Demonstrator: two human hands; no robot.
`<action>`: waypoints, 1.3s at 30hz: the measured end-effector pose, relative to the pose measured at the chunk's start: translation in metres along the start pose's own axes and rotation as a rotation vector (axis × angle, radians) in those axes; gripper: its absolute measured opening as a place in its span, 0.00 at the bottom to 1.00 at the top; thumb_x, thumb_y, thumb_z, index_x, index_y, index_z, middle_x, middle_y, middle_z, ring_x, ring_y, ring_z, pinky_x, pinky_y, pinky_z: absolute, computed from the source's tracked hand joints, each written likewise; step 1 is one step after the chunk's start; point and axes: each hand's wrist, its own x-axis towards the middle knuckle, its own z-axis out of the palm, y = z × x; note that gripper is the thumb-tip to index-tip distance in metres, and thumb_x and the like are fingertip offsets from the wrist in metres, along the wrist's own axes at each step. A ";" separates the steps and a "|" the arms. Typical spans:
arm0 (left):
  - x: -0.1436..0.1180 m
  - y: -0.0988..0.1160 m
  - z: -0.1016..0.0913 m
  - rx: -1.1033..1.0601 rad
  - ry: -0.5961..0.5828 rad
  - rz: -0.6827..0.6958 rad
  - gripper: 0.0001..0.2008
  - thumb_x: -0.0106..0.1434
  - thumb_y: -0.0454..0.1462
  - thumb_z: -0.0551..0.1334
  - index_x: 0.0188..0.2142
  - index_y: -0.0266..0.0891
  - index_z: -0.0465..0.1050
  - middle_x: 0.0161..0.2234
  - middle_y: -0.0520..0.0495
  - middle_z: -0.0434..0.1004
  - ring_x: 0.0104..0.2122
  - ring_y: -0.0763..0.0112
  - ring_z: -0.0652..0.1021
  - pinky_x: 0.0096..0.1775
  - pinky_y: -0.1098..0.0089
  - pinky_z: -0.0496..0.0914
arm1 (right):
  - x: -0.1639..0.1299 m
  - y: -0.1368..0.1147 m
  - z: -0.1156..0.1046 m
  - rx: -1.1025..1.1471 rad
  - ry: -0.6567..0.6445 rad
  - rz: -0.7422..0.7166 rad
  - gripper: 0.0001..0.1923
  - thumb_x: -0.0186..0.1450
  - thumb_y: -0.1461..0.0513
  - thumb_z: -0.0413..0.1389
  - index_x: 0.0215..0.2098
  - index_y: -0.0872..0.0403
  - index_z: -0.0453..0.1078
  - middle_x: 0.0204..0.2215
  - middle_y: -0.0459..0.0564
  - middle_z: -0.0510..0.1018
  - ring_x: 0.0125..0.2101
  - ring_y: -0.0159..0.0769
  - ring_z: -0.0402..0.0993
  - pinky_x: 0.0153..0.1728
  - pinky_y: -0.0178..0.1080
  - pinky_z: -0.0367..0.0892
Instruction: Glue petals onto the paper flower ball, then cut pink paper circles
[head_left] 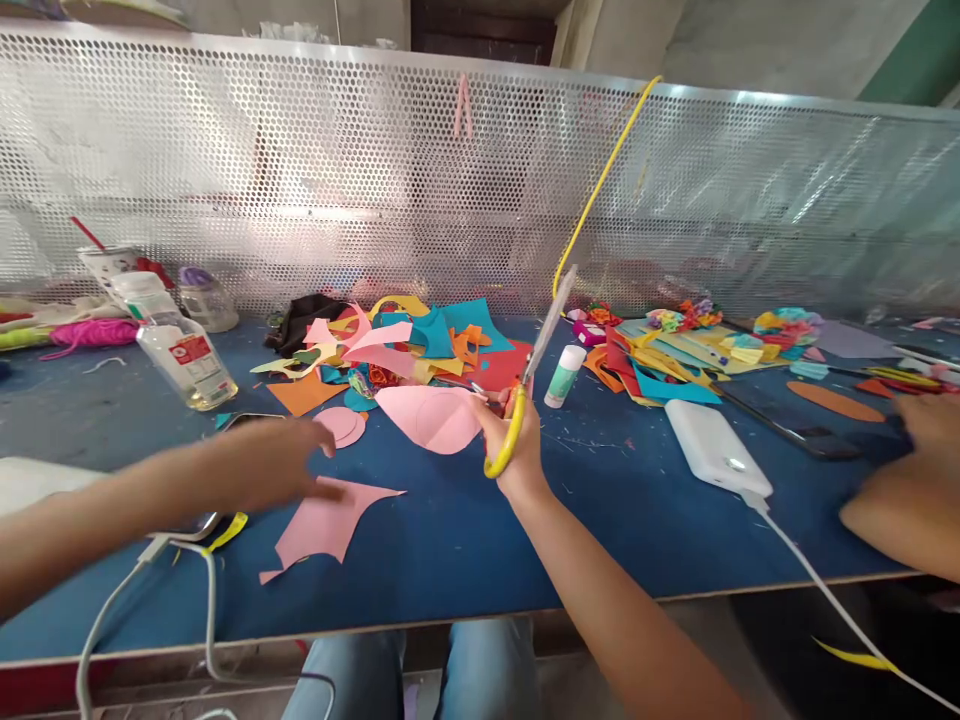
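My right hand (517,440) is closed around scissors (514,430) with yellow handles, their blades pointing up and away from me. A pink paper piece (431,418) with a drawn circle sits at the fingertips of that same hand, apparently pinched there. On the left, my left hand (304,455) hovers with thumb and fingers apart, holding nothing. Below its thumb lies a pink paper scrap (322,525) with curved cut edges. Just beyond its fingers are pink paper circles (341,427), overlapping on the blue table (450,550).
Coloured paper scraps (472,330) heap up at the back. A glue stick (565,376) stands right of the scissors. A clear bottle (180,345) is at left; a white power bank (716,450) with a cable lies at right. Another person's arm (907,500) rests at the right edge.
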 end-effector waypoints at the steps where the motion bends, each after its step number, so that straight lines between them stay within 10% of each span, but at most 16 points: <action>1: -0.017 -0.005 0.007 0.005 -0.097 0.009 0.28 0.30 0.42 0.74 0.37 0.44 0.78 0.43 0.43 0.79 0.45 0.52 0.76 0.45 0.64 0.67 | -0.001 -0.002 0.001 0.019 0.004 0.018 0.21 0.48 0.55 0.64 0.29 0.50 0.54 0.26 0.42 0.72 0.22 0.31 0.70 0.25 0.36 0.67; 4: -0.044 -0.015 0.024 0.026 -0.256 0.009 0.32 0.38 0.37 0.71 0.47 0.50 0.73 0.54 0.45 0.69 0.53 0.53 0.71 0.50 0.64 0.63 | -0.005 -0.005 0.003 0.057 0.014 0.074 0.22 0.47 0.56 0.64 0.27 0.50 0.53 0.24 0.41 0.71 0.21 0.30 0.69 0.21 0.34 0.64; 10: -0.041 -0.020 0.035 0.069 -0.203 0.055 0.14 0.54 0.37 0.60 0.41 0.51 0.77 0.43 0.50 0.79 0.42 0.58 0.77 0.42 0.66 0.66 | -0.004 -0.005 0.003 0.061 0.042 0.094 0.22 0.46 0.57 0.65 0.26 0.51 0.54 0.24 0.41 0.70 0.22 0.29 0.68 0.22 0.33 0.63; 13: -0.021 -0.015 0.015 0.078 -0.153 0.097 0.08 0.55 0.42 0.61 0.26 0.46 0.78 0.19 0.56 0.76 0.20 0.71 0.73 0.26 0.74 0.61 | -0.003 -0.006 0.002 0.057 0.028 0.084 0.21 0.46 0.57 0.65 0.26 0.51 0.55 0.22 0.40 0.70 0.21 0.29 0.67 0.21 0.33 0.62; 16: 0.020 -0.005 -0.021 0.100 0.152 0.051 0.18 0.57 0.50 0.58 0.29 0.38 0.77 0.15 0.56 0.66 0.21 0.74 0.68 0.29 0.75 0.60 | -0.003 -0.006 0.003 0.069 0.008 0.091 0.22 0.46 0.57 0.65 0.26 0.51 0.55 0.22 0.40 0.71 0.20 0.28 0.67 0.19 0.32 0.60; 19: 0.061 0.010 -0.047 0.107 0.415 0.032 0.28 0.59 0.50 0.58 0.49 0.28 0.68 0.38 0.46 0.73 0.41 0.65 0.69 0.46 0.67 0.59 | -0.005 -0.006 0.004 0.092 -0.029 0.109 0.23 0.45 0.57 0.66 0.26 0.51 0.54 0.22 0.40 0.71 0.20 0.27 0.66 0.17 0.31 0.58; 21: 0.073 0.020 -0.049 0.074 0.449 0.082 0.36 0.60 0.49 0.57 0.60 0.28 0.53 0.56 0.39 0.60 0.55 0.58 0.60 0.54 0.63 0.51 | -0.005 -0.005 0.004 0.108 -0.066 0.122 0.23 0.45 0.57 0.66 0.26 0.51 0.54 0.22 0.39 0.70 0.18 0.26 0.65 0.15 0.30 0.57; 26: 0.047 0.034 -0.008 -0.135 0.181 0.155 0.24 0.58 0.51 0.56 0.43 0.35 0.75 0.38 0.44 0.77 0.40 0.62 0.74 0.42 0.66 0.65 | -0.008 -0.004 0.004 0.126 -0.214 0.120 0.23 0.46 0.57 0.66 0.26 0.51 0.54 0.23 0.39 0.70 0.14 0.22 0.59 0.12 0.29 0.55; 33: 0.003 0.030 0.036 -0.419 -0.258 0.178 0.15 0.49 0.44 0.66 0.35 0.41 0.79 0.25 0.48 0.78 0.24 0.70 0.74 0.24 0.72 0.65 | -0.024 -0.009 0.004 0.105 -0.547 0.108 0.21 0.43 0.58 0.68 0.25 0.52 0.59 0.23 0.38 0.71 0.17 0.24 0.64 0.15 0.29 0.62; 39: 0.000 0.022 0.050 -0.488 -0.071 0.183 0.13 0.50 0.43 0.65 0.32 0.38 0.78 0.30 0.45 0.79 0.30 0.65 0.76 0.31 0.68 0.69 | -0.030 -0.006 0.011 0.121 -0.510 0.080 0.22 0.44 0.59 0.67 0.25 0.52 0.57 0.23 0.39 0.71 0.17 0.24 0.64 0.13 0.28 0.59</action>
